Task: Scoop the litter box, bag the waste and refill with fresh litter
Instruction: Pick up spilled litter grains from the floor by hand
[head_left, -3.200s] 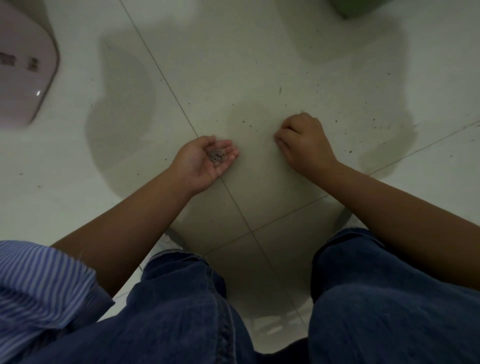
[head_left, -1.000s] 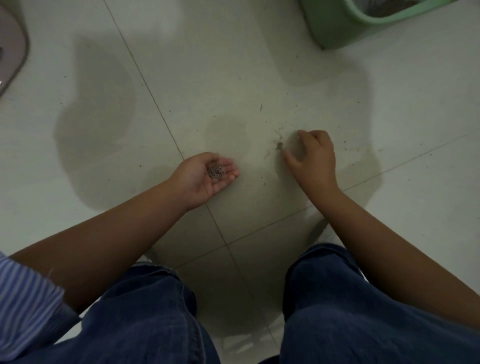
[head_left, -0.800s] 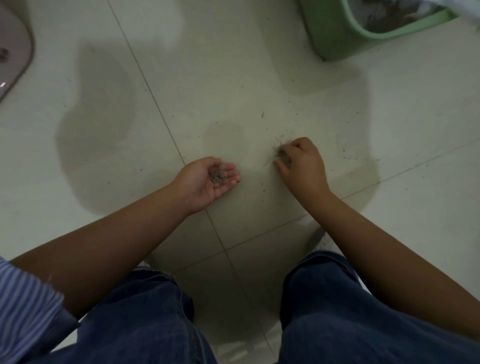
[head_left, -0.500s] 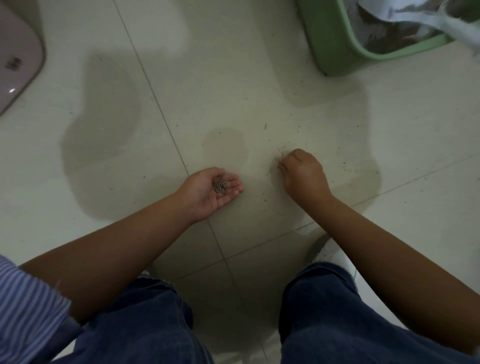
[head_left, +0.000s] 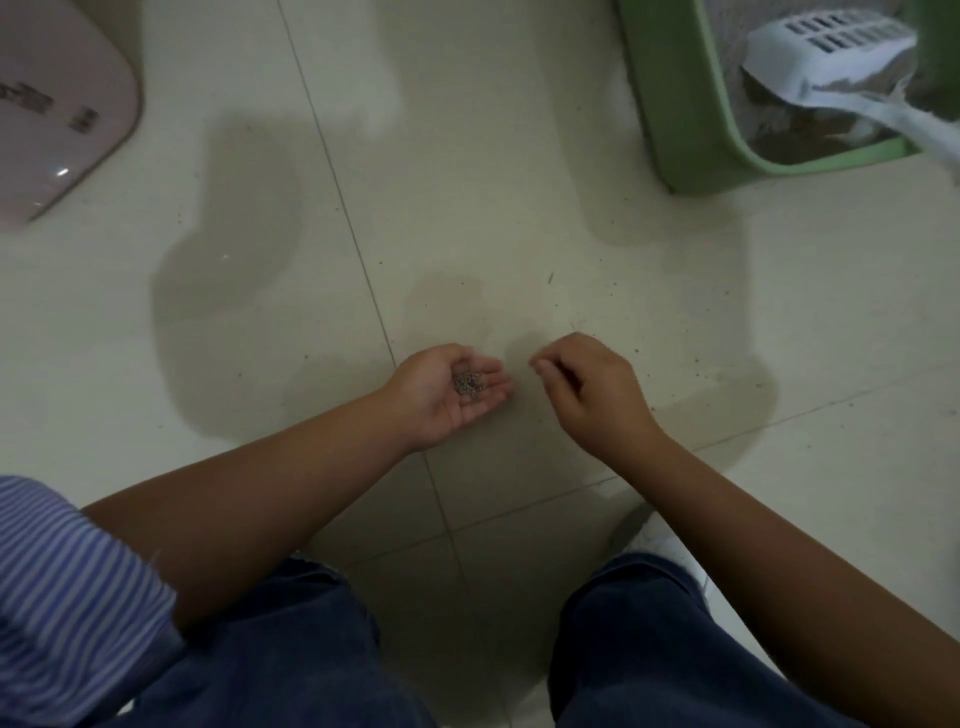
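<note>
On the pale tiled floor (head_left: 467, 156), our cupped left hand (head_left: 447, 389) cradles spilled grey litter grains (head_left: 469, 383); right hand (head_left: 592, 389) pinches more (unseen). Bagging and refilling apparently remain.

The left hand (head_left: 451, 389) lay cupped, palm up, cradling a small heap of litter grains (head_left: 468, 383). At its three o'clock the right hand (head_left: 589, 387) hovered with curled, pinched fingers. At one o'clock stood the green litter box (head_left: 670, 119), a white scoop (head_left: 826, 49) inside.

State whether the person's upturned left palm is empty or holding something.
Holding something: the left hand lies palm up, cupped, with a small pile of grey litter granules resting in it.
</note>
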